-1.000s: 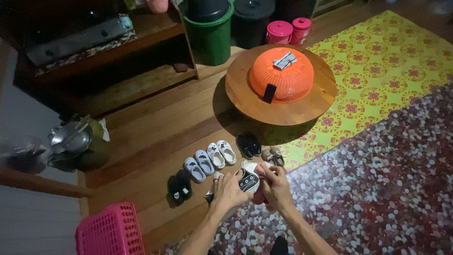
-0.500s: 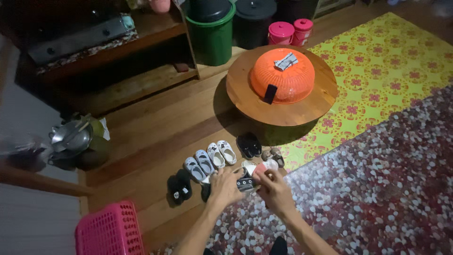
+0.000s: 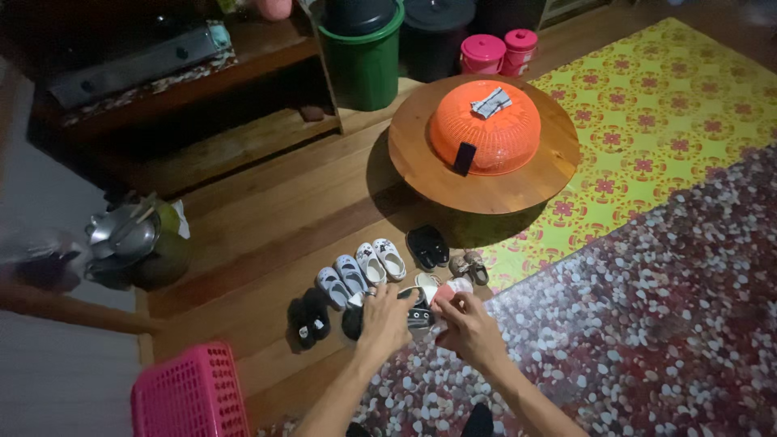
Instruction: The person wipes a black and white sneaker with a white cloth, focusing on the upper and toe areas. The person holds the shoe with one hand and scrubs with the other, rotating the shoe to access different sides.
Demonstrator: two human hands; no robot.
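Pinched in right hand fingers, pink shoe (left hand covering black shoe), lower than before, nearer round table.

A row of small shoes is set on the wood floor. A round table is seen at 1 o'clock, a pink basket at 7.

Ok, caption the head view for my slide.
Both hands, left and right, hold small black-and-white shoes beside rowed pairs on a wooden floor.
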